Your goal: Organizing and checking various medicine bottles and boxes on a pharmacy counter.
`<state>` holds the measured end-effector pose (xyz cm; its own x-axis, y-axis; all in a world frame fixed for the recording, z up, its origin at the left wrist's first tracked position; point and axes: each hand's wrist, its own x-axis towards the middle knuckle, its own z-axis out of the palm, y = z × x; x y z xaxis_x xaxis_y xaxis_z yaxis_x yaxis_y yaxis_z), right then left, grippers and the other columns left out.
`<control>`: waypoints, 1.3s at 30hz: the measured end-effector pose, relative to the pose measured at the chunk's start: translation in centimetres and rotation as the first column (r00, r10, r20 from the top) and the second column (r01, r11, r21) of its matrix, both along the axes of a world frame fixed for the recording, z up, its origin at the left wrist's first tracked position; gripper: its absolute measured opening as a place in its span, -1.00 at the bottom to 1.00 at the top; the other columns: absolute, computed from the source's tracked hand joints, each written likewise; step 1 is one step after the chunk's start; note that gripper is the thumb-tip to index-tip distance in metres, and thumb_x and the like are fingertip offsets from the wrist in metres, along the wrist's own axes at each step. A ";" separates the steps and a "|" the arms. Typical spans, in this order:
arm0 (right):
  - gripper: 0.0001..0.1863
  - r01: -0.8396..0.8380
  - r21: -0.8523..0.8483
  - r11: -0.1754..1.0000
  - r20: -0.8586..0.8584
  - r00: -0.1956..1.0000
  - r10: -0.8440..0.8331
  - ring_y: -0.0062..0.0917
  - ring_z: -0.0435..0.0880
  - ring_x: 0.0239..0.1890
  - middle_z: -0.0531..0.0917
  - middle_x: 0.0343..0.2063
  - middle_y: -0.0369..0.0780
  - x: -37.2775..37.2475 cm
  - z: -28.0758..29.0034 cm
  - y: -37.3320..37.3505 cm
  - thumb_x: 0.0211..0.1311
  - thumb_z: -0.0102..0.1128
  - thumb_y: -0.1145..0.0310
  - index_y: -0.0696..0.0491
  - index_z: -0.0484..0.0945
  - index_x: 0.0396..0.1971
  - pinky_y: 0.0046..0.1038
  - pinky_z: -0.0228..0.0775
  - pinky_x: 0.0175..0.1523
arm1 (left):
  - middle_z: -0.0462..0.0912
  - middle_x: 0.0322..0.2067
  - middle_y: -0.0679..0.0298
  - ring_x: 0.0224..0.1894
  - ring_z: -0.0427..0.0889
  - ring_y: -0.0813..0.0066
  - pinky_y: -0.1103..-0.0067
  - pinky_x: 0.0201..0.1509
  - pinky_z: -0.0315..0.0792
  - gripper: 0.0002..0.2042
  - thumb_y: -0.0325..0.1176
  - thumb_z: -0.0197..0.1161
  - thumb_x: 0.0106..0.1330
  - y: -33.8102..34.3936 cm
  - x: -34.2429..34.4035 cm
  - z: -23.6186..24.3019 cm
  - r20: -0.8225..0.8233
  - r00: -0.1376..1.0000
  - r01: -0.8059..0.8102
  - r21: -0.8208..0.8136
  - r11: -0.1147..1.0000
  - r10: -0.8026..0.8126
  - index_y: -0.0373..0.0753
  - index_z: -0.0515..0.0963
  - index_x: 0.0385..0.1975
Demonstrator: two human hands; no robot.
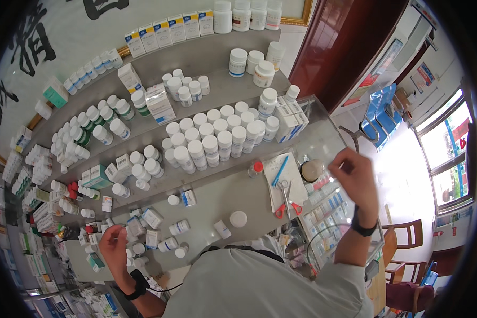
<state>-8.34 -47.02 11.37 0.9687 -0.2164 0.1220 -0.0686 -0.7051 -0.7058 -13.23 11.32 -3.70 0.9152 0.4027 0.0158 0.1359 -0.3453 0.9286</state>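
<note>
My left hand [113, 246] is raised at the lower left with fingers curled, beside a loose group of white bottles [168, 244] and small boxes [152, 238]. My right hand [352, 176] is at the right, fingers bent toward the thumb, near a round jar [312, 171] on the glass case. I cannot make out whether either hand holds anything. Left of the jar lie a paper pad [281, 175], a blue pen [281, 170] and red-handled scissors [285, 206]. A red-capped bottle [255, 169] and a white tub [238, 219] stand on the grey counter [206, 196].
Grey stepped shelves [191, 53] rise ahead with many bottles and boxes. A glass display case [328, 222] borders the counter on the right. Beyond are blue linked seats [379, 119], wooden chairs [403, 238] and a bright window [440, 153]. More packed shelving [37, 265] is at the far left.
</note>
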 end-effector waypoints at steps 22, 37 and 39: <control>-0.81 0.068 0.149 0.987 -0.205 0.978 -0.037 -0.33 0.73 -0.55 0.71 -0.60 -0.12 6.1 -20.0 3.1 0.12 0.38 0.34 0.16 0.64 -0.46 -0.32 0.54 -0.34 | 0.70 -0.35 0.34 -0.34 0.61 0.65 0.64 -0.24 0.51 -0.82 -0.49 0.41 0.30 -0.7 -0.7 0.8 0.052 0.998 -0.035 -0.008 0.999 0.035 -0.35 0.66 -0.14; -0.81 0.037 0.106 0.994 -0.187 0.982 -0.016 -0.42 0.71 -0.51 0.71 -0.55 -0.15 3.3 -11.9 4.2 0.18 0.39 0.36 0.19 0.65 -0.40 -0.38 0.49 -0.38 | 0.74 -0.31 0.33 -0.28 0.66 0.65 0.67 -0.26 0.51 -0.84 -0.50 0.40 0.29 -1.6 -0.8 1.6 0.047 0.999 -0.010 0.034 0.999 0.008 -0.34 0.68 -0.17; -0.81 0.020 0.064 0.998 -0.120 0.993 -0.012 -0.46 0.69 -0.54 0.71 -0.55 -0.16 3.0 -12.5 3.6 0.19 0.39 0.36 0.19 0.64 -0.38 -0.39 0.49 -0.37 | 0.75 -0.31 0.32 -0.28 0.68 0.64 0.66 -0.27 0.51 -0.84 -0.50 0.41 0.29 -1.8 -0.7 2.0 0.049 0.998 0.024 0.082 0.996 -0.028 -0.33 0.68 -0.17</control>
<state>-5.29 -43.43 -1.14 0.9718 -0.2356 -0.0096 -0.1664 -0.6563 -0.7360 -13.93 9.49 -1.68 0.9226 0.3743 0.0937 0.0797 -0.4225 0.9028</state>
